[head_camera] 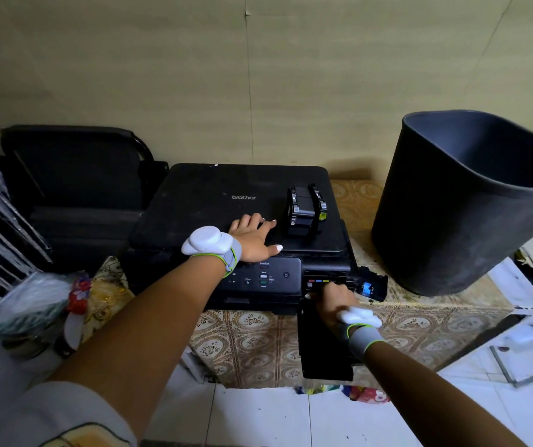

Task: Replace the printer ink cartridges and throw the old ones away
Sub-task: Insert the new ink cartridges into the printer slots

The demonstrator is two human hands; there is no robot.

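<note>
head view, nearest first.
left forearm: enters from 7 o'clock, wearing a grey wristband with a white sensor; it reaches up to the printer lid.
left hand (252,235): laid flat on the lid, fingers straight and spread, holding nothing; judged to be bracing the machine while the other hand works at the front.
right hand (334,301): at 5 o'clock of centre, fingers curled in at the ink bay; whether they pinch a cartridge or only reach in cannot be told, as the hand's back hides the tips.
printer (226,204): black, lid closed, on a patterned cloth at centre; control panel on the front between the two hands.
ink bay (318,281): front right corner, colour labels showing above the slots; its cover (370,287) hangs swung out toward 3 o'clock, leaving the slots open to reach.
cartridges on lid (305,209): several black ones, one with a yellow label, standing close together at 1 o'clock of the left hand, near but apart from it; new or old cannot be told.
bin (452,204): large dark bin at 3 o'clock, well apart from the bay, mouth open; placed handy for discards.
dark panel (323,346): under the right wrist, hanging before the table edge; judged to crowd the approach from below.
clutter: bags at 9 o'clock, papers at 4 o'clock.
</note>
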